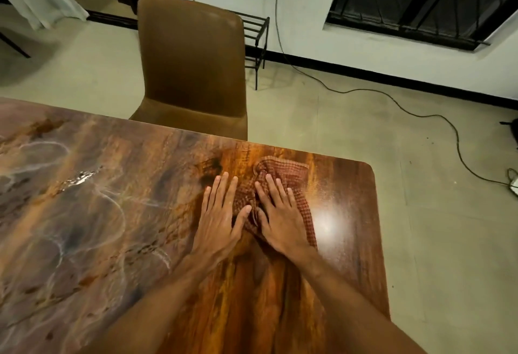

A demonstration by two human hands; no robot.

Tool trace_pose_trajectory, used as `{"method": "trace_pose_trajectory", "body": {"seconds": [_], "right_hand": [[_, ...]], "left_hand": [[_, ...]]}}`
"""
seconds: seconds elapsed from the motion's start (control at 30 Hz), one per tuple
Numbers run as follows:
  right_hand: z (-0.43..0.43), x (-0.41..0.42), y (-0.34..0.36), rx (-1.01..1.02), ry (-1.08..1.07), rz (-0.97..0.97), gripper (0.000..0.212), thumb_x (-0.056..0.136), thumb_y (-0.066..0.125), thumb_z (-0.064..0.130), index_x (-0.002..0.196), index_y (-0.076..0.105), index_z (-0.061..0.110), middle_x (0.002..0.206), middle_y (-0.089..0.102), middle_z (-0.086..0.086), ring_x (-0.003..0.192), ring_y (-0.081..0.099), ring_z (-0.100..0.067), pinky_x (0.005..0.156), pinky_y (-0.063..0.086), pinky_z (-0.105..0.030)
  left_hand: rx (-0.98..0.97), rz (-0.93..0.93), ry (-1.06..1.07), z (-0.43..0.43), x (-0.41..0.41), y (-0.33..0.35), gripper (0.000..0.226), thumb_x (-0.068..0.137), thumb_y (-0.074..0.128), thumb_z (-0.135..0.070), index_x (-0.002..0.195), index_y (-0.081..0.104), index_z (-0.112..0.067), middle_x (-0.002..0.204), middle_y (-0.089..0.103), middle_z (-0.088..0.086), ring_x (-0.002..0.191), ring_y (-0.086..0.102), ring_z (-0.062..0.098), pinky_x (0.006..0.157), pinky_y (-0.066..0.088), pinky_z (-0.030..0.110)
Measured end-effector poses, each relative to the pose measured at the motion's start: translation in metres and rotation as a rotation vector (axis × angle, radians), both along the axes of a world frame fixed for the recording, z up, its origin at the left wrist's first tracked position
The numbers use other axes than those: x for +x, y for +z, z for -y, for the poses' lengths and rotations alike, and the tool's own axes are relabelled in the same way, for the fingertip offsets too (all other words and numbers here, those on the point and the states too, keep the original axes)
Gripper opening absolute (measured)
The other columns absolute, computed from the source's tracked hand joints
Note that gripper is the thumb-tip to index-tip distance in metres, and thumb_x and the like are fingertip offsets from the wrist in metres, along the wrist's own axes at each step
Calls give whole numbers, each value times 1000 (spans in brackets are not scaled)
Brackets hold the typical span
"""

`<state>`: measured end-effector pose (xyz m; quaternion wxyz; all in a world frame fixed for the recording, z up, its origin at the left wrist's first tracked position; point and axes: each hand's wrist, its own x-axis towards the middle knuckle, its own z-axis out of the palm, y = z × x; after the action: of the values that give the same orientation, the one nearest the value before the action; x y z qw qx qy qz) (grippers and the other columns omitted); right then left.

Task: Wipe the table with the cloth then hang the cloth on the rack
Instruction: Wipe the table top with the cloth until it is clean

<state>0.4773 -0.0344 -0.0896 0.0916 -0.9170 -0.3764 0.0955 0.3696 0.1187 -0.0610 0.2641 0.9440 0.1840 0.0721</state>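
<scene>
Item, cloth [291, 177]: red-checked weave, lying bunched on the tabletop [140, 241] near its far right corner, pinned under both hands.
Item, left hand [220, 219]: lying palm down with fingers straight and together, gripping nothing; the thumb side is pressing the cloth's left edge while the fingers are resting mostly on bare wood.
Item, right hand [281, 219]: lying flat on top of the cloth, fingers straight and slightly spread, pressing down and not pinching.
Item, streaks [84, 180]: pale looping marks and a wet-looking glint are showing on the left half of the tabletop, well apart from the cloth.
Item, rack [256, 31]: black metal bars, standing on the floor against the wall behind the chair [190, 68].
Item, cable [392, 98]: trailing across the floor to the right of the tabletop.
Step in hand: wiping, judged as only partly done, since the streaked half is looking unwiped.
Handling note: the bunched cloth is covering little surface; flattening it, bringing both palms fully onto it and sweeping in overlapping passes toward the streaks should be cleaning more evenly.
Caution: flat palms may be slipping off the fabric on glossy wood, so pressure should be staying steady.
</scene>
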Motion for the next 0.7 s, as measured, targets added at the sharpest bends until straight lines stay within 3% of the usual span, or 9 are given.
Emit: {"method": "trace_pose_trajectory", "body": {"seconds": [0.13,0.27,0.4,0.7], "right_hand": [[-58,22,4,-12,-181,-43,62,112,20,46,168,0,30,175,-14,-4,162,-12,-28,132,-3,-51],[-129,6,3,34,168,-45,60,112,24,42,168,7,27,176,-6,-5,163,-8,-29,132,0,-51],[-166,22,7,12,205,-87,61,113,26,40,168,6,26,176,-7,-6,163,-8,-28,132,-2,-48],[-123,58,11,58,22,-58,61,112,26,39,168,8,25,176,-5,-6,163,-5,-26,132,0,-48]], "left_hand": [[17,16,99,-44,-13,0,69,102,19,-60,161,14,-23,170,5,-2,157,-1,12,126,-12,32],[22,7,128,-76,-23,4,72,101,24,-55,160,19,-16,169,12,5,157,4,18,128,-1,40],[41,17,146,-92,-20,10,74,100,22,-58,160,19,-15,169,12,6,157,4,19,128,0,40],[8,6,88,-66,15,11,75,98,19,-60,161,16,-18,170,9,4,157,0,16,128,-4,40]]}}
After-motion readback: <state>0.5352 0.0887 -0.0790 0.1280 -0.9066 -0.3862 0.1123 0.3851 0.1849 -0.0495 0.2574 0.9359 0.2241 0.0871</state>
